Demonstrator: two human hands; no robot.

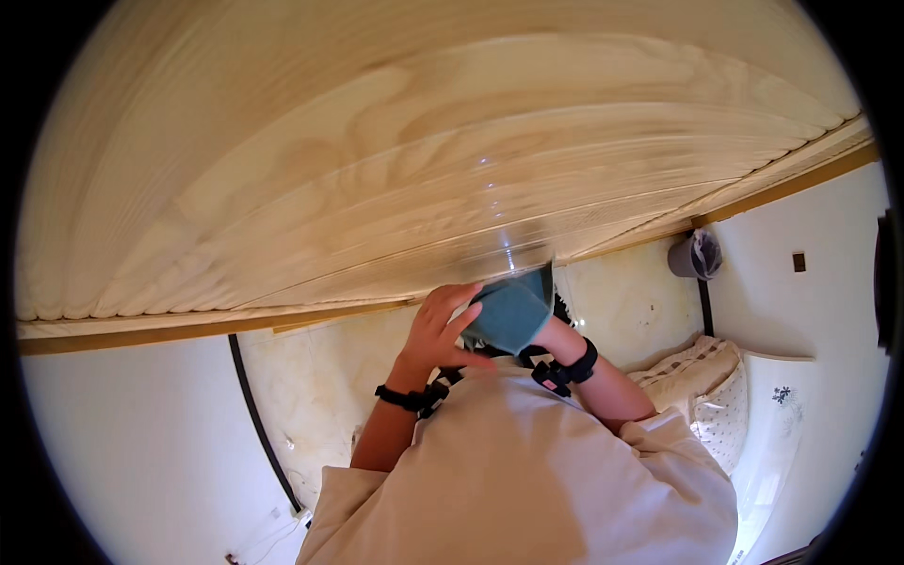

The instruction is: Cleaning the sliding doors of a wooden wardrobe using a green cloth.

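Note:
A teal cloth cap [511, 311] is held up in front of my body, below the large wooden panel. My right hand [557, 337] reaches in from the right, its fingers hidden under the cap, which rests on it. On the cap's left side is my left hand [441, 330], its fingers spread and the fingertips at the cap's edge. Whether those fingertips press on the cloth cannot be made out. Each wrist wears a black strap, and dark patterned cloth shows just below the cap.
A wide pale wooden wardrobe-like surface [452, 160] fills the upper view, close ahead. A grey bin [695, 256] with a liner stands by the right wall. Padded bedding [702, 381] lies at right beside a white curved board [777, 414]. Tiled floor [311, 386] shows below.

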